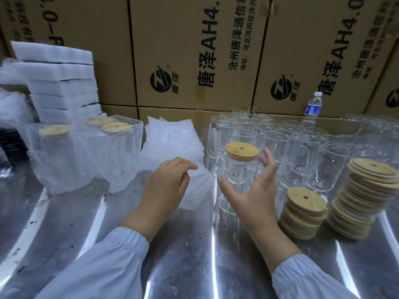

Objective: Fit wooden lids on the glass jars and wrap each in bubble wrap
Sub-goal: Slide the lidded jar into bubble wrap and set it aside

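Glass jar [234, 178], wooden lid [242, 151] fitted, stands centre-right of frame on steel table [172, 255]. Right hand [252, 190] cups it with fingers spread; contact unclear. Left hand [166, 186] at centre, fingers curled, pinching bubble wrap sheet [200, 186]. Jar likely slick and brittle: grip mid-body, not lid. Wrap limp, light.

Lit brightly from above. Glares in white streaks along the steel table [183, 260]. Bends the cartons [183, 39] at the edges. Slightly soft throughout, with faint shadows.
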